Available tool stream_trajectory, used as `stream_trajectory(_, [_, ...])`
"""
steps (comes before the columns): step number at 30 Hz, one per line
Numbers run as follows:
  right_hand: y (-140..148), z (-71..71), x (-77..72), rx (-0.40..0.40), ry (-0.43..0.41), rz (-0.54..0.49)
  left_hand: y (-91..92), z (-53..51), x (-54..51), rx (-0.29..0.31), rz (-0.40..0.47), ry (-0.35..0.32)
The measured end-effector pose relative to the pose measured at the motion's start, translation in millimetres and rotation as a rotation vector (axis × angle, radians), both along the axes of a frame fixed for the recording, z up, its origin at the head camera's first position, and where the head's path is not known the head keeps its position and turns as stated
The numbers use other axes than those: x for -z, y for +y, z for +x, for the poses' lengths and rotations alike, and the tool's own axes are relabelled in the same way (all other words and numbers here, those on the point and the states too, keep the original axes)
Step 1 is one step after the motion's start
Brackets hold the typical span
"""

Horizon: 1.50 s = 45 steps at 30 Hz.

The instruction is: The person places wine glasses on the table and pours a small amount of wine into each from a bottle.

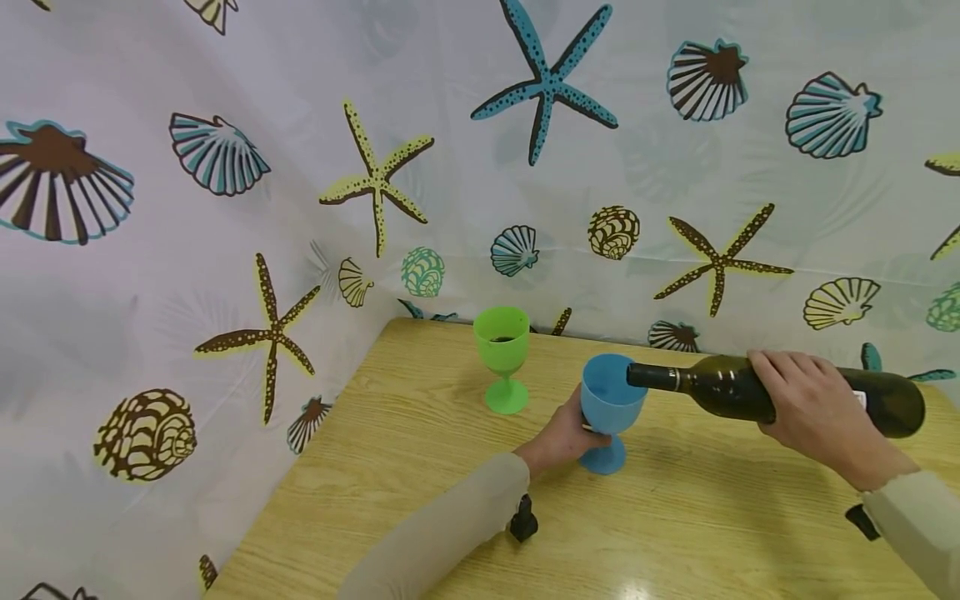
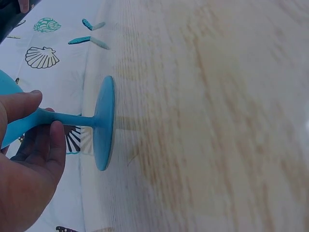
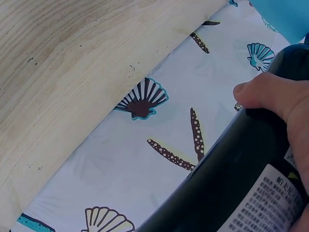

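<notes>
In the head view, my left hand holds a blue goblet upright around the bottom of its bowl and top of its stem. The left wrist view shows thumb and fingers about the stem, with the round foot at the table surface. My right hand grips a dark wine bottle by its body, from above. The bottle lies almost level, its neck pointing left and its mouth at the goblet's rim. A printed white label shows in the right wrist view. No stream of liquid is discernible.
A green goblet with dark liquid inside stands at the back of the wooden table, left of the blue one. Behind and to the left hangs a white curtain printed with shells and starfish, meeting the table's back edge.
</notes>
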State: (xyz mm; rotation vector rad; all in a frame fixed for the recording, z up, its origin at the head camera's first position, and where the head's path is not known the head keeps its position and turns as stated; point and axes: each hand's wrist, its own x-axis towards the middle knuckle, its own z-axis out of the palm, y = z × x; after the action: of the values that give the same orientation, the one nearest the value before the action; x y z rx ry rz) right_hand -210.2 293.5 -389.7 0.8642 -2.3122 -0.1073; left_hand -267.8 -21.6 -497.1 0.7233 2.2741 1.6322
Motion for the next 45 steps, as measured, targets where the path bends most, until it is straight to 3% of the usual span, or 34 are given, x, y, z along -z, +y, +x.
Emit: stream_trajectory(45, [-1.5,2.3,-20.5,-0.005,0.007,0.11,-0.1,1.7,-0.8,0.002,-0.005,0.006])
